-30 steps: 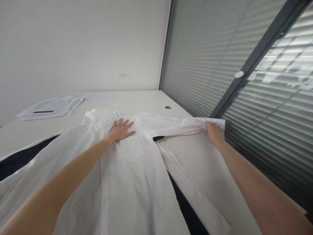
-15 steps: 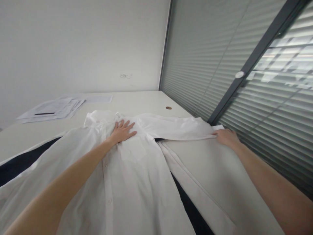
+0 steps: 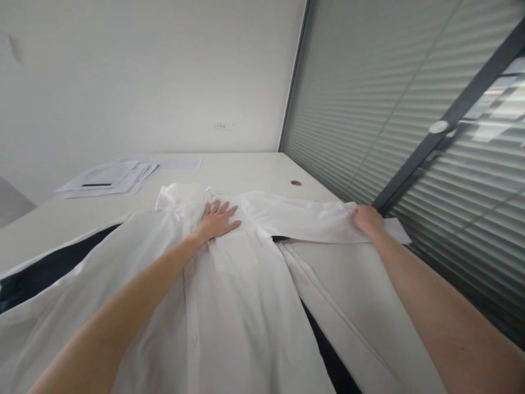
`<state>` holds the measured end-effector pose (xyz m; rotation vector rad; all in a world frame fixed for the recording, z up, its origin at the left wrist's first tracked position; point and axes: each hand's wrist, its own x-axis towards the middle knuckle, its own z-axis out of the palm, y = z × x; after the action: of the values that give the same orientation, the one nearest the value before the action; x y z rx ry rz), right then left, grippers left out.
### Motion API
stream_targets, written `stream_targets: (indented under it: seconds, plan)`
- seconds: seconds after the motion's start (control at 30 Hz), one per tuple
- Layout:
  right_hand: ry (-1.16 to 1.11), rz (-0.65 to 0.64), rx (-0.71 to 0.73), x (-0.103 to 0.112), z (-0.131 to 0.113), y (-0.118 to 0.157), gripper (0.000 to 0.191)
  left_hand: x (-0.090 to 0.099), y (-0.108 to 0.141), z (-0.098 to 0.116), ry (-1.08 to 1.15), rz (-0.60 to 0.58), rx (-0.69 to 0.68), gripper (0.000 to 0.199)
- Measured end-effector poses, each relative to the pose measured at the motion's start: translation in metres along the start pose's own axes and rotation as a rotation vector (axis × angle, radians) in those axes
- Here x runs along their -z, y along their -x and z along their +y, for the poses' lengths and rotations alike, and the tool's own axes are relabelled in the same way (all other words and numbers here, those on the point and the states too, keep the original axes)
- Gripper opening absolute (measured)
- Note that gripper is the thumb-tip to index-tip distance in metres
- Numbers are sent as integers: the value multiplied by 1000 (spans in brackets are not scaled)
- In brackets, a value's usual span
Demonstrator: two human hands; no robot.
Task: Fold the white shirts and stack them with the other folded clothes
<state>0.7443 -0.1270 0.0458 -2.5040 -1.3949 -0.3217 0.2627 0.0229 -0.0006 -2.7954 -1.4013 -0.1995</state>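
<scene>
A white buttoned shirt (image 3: 238, 284) lies spread face up, its collar toward the far side. My left hand (image 3: 217, 220) rests flat on its upper chest beside the collar, fingers spread. The sleeve (image 3: 303, 218) on the right stretches out sideways, and my right hand (image 3: 367, 219) pinches its upper edge a little before the cuff. The cuff (image 3: 397, 230) sticks out beyond my right wrist. Dark cloth (image 3: 61, 262) shows under the shirt at the left and again between the body and a pale folded strip (image 3: 336, 312) on the right.
The white table (image 3: 241, 169) meets a wall at the back. Papers (image 3: 106, 178) lie at the back left. A round hole (image 3: 296, 183) is in the tabletop. Window blinds (image 3: 348, 109) with a dark frame run along the right side.
My right hand has moved from the cuff end inward along the sleeve to its upper edge, so the cuff now shows past it. The view has turned slightly left. My left hand stays on the chest.
</scene>
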Motion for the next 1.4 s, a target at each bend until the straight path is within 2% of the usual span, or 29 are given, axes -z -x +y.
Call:
stream_targets:
  seconds: [0.1, 0.2, 0.3, 0.37, 0.43, 0.47, 0.57, 0.63, 0.73, 0.83, 0.93, 1.03, 1.13, 1.23, 1.4]
  plan:
    - [-14, 44, -204, 3, -9, -12, 43, 1, 0, -2, 24, 12, 13, 75]
    - [-57, 43, -261, 1, -21, -23, 46, 0, 1, -4, 44, 30, 30, 74]
    - [-85, -52, -249, -10, -39, -25, 38, -1, 3, -8, 61, 41, 39, 73]
    - [-80, -55, -227, -17, -56, -22, 43, -2, 4, -10, 76, 50, 38, 73]
    - [-83, -12, -127, -21, -78, -12, 50, -2, 6, -13, 86, 60, 32, 73]
    - [-100, 11, -28, -21, -91, -5, 53, -2, 6, -14, 87, 68, 29, 73]
    - [-207, 19, 390, -18, -141, 36, 56, -1, 10, -14, 91, 115, 15, 69]
    - [-267, -61, 613, -12, -178, 78, 54, 3, 16, -12, 98, 173, 1, 59]
    - [-242, -170, 755, 1, -226, 149, 63, 15, 37, -6, 102, 241, -5, 42]
    - [-156, -225, 821, 11, -253, 205, 72, 32, 80, -4, 58, 262, 31, 41]
    - [-76, -239, 862, 12, -262, 230, 74, 48, 148, -14, -46, 194, 155, 54]
    - [-41, -255, 846, 11, -262, 235, 75, 58, 222, -37, -119, 70, 292, 75]
    - [-42, -259, 830, 12, -260, 236, 77, 56, 272, -59, -146, 20, 346, 76]
    - [-49, -280, 813, 12, -260, 237, 78, 49, 284, -69, -150, -12, 345, 71]
    - [-43, -285, 784, 3, -258, 224, 78, 43, 252, -73, -91, -13, 287, 68]
